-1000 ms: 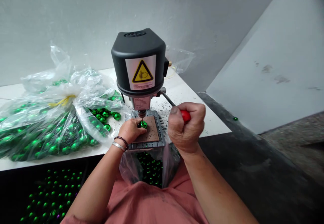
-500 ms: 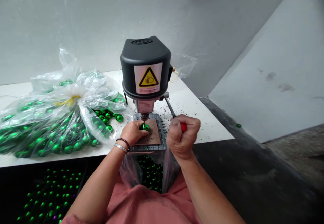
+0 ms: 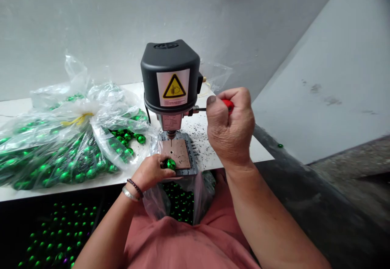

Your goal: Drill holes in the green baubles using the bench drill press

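We are pinching 1 green ball [image 3: 171, 164] in our left hand [image 3: 152, 171], over the near edge of the board [image 3: 181, 154], on our side of the drill bit [image 3: 171, 143]; our right hand [image 3: 230, 129], farther off, is gripping the red knob [image 3: 228, 106].

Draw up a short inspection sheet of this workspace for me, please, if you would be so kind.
Surface: white table, dark specks beside the drill press.
Work items: green ball near the front of the brown board, clear of the drill bit.
Clutter: tied plastic bag of green balls at left; more below the table.
Hands: left hand holds the green ball; right hand grips the red knob.
Cables: dark cord-like line left of the drill press; ends unclear.
Surroundings: grey wall behind; dark floor at right with a stray ball.
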A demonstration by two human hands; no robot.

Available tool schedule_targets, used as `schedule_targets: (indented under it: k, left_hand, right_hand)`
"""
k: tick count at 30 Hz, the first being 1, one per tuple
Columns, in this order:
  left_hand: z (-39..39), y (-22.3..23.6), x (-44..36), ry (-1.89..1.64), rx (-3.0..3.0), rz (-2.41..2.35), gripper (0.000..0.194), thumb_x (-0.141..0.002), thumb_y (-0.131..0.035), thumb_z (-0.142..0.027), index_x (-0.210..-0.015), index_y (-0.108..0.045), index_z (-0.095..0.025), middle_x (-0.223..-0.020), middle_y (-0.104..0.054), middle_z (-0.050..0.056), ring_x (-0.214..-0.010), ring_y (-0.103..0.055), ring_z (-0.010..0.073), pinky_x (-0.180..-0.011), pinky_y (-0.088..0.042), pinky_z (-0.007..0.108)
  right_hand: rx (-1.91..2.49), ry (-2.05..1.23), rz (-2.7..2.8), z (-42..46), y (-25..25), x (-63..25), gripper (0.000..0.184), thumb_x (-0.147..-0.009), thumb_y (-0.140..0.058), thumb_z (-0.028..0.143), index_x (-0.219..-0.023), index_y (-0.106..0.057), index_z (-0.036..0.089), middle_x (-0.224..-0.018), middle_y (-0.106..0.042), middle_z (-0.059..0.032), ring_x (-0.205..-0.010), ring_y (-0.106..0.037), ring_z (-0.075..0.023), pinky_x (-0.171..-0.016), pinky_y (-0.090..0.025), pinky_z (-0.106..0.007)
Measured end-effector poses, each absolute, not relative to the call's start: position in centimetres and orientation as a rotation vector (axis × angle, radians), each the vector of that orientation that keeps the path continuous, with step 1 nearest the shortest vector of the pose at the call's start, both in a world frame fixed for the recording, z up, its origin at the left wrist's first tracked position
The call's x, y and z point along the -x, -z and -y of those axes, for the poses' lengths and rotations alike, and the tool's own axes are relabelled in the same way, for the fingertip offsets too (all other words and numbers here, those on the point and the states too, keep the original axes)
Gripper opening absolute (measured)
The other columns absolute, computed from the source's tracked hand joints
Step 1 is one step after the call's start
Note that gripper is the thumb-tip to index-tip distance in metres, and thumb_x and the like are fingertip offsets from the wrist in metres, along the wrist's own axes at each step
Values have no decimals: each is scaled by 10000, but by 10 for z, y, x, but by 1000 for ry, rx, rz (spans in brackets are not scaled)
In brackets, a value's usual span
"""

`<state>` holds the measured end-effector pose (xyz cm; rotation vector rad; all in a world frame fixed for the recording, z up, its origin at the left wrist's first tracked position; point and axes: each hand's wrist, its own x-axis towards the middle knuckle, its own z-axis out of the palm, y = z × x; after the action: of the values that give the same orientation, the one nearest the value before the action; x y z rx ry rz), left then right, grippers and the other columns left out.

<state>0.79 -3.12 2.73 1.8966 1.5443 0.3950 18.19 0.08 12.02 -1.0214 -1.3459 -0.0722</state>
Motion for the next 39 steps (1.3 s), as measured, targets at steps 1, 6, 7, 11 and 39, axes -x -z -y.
schedule_targets:
  k: [1, 6, 7, 11, 39]
  left_hand:
    - [36, -29, -6, -380, -1863, -1465, 329, -640, -666, -363, -936, -687, -221, -866, -691, 13, -796, -603, 177, -688, -438, 244]
    - [40, -27, -1, -645, -1434, -1412, 536, -669, -611, -542, -1040, -630, -155, -933, -671, 66, -797, -598, 171, -695, -458, 266]
    - [38, -25, -2, -762, -1267, -1405, 530, -704, -550, -581, -998, -627, -147, -893, -662, 64, -739, -590, 152, -652, -461, 262]
    - [28, -24, -5, -1058, -581, -1146, 444, -768, -482, -574, -779, -586, -143, -751, -606, 43, -656, -569, 113, -608, -487, 256]
    - [-5, -5, -20, -585, -1742, -1809, 485, -668, -638, -355, -1124, -628, -190, -828, -678, 20, -756, -601, 171, -706, -454, 266]
  right_hand:
    - [1024, 55, 1339, -1, -119, -182, 146, -791, -488, 290, -706, -429, 187, -568, -403, 67, -480, -363, -16, -467, -343, -169]
    - [1036, 7, 1329, 0, -117, -181, 164, -789, -492, 317, -712, -434, 185, -571, -406, 70, -487, -375, -18, -482, -365, -170]
    - [1030, 8, 1331, 0, -117, -182, 159, -788, -493, 312, -713, -433, 185, -571, -405, 70, -488, -376, -18, -484, -367, -170]
    - [1013, 3, 1336, 0, -116, -182, 140, -790, -493, 293, -717, -435, 189, -571, -398, 71, -487, -368, -17, -482, -362, -168]
    - [984, -97, 1373, 0, -115, -187, 173, -804, -476, 341, -739, -422, 190, -608, -369, 68, -477, -337, 1, -471, -351, -149]
